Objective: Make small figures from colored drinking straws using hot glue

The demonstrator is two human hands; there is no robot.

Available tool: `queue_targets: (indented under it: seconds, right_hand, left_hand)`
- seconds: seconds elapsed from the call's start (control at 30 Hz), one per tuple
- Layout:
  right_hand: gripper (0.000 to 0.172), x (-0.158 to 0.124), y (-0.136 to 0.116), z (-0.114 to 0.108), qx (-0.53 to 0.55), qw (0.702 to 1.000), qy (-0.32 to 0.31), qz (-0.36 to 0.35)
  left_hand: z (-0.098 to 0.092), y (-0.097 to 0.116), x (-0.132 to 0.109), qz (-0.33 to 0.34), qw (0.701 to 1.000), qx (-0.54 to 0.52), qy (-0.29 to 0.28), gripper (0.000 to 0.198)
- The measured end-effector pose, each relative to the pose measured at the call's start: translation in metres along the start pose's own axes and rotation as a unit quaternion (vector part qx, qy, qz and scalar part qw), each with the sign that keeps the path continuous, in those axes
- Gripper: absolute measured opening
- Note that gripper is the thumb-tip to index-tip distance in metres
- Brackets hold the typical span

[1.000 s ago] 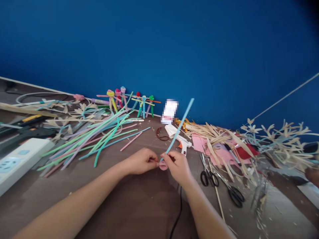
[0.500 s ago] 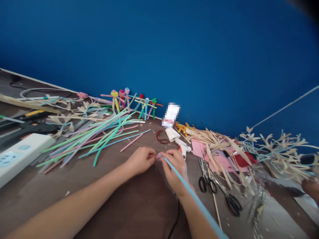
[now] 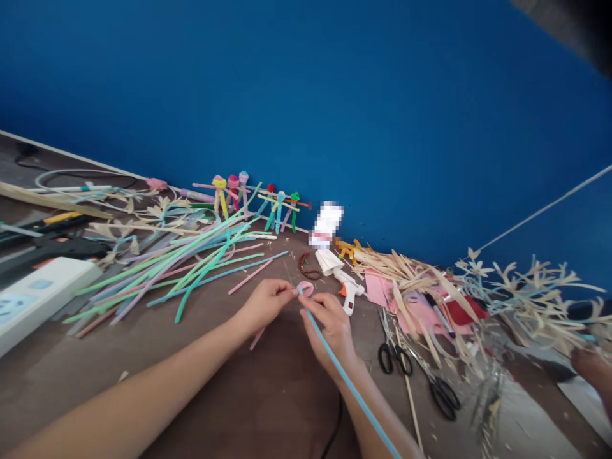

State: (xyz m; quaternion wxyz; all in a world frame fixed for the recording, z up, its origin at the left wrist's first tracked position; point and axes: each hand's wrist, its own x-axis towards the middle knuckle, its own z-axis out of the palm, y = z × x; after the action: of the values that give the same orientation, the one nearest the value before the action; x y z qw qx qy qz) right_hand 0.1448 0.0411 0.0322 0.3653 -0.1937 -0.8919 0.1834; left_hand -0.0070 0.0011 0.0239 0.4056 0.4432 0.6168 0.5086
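Note:
My left hand [image 3: 268, 306] is closed in a pinch on a pink pipe cleaner [image 3: 257, 338], whose tail hangs below the fingers. A pink loop [image 3: 306, 287] stands up between both hands. Pinched in my right hand [image 3: 331, 328] is a long blue pipe cleaner [image 3: 352, 386], which runs down over the right forearm. Its upper end meets the pink loop at my fingertips; how the two are joined is too small to tell.
Loose pipe cleaners [image 3: 191, 268] and a white power strip [image 3: 43, 299] lie at left. Small pipe-cleaner figures [image 3: 280, 210] lean on the blue wall. A white glue gun [image 3: 351, 293], black-handled scissors [image 3: 387, 357] and pale strips [image 3: 406, 271] are at right. Another person's hand [image 3: 590, 370] shows far right.
The pink loop now shows above my fingertips, and a pink tail hangs below my left hand. My right hand has shifted slightly left and down, uncovering more of the glue gun.

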Motion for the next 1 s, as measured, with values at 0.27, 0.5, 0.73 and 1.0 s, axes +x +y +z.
queue_targets:
  seconds: [0.27,0.5,0.73,1.0]
  right_hand:
    - [0.031,-0.001,0.002,0.002,0.036,0.999,-0.002,0.033]
    - [0.029,-0.001,0.006,0.002,0.084,0.994,-0.014,0.072]
    - [0.027,0.000,0.008,0.003,0.132,0.986,0.004,0.104]
    - [0.023,0.001,0.011,0.005,0.157,0.980,0.013,0.125]
  left_hand:
    - [0.000,-0.002,0.000,-0.002,0.995,-0.096,-0.017,0.030]
    - [0.000,0.005,-0.001,-0.066,0.980,-0.184,-0.046,0.027]
    - [-0.002,0.007,-0.001,-0.086,0.971,-0.214,-0.060,0.026]
    - [-0.002,0.003,0.001,-0.107,0.961,-0.248,-0.061,0.023]
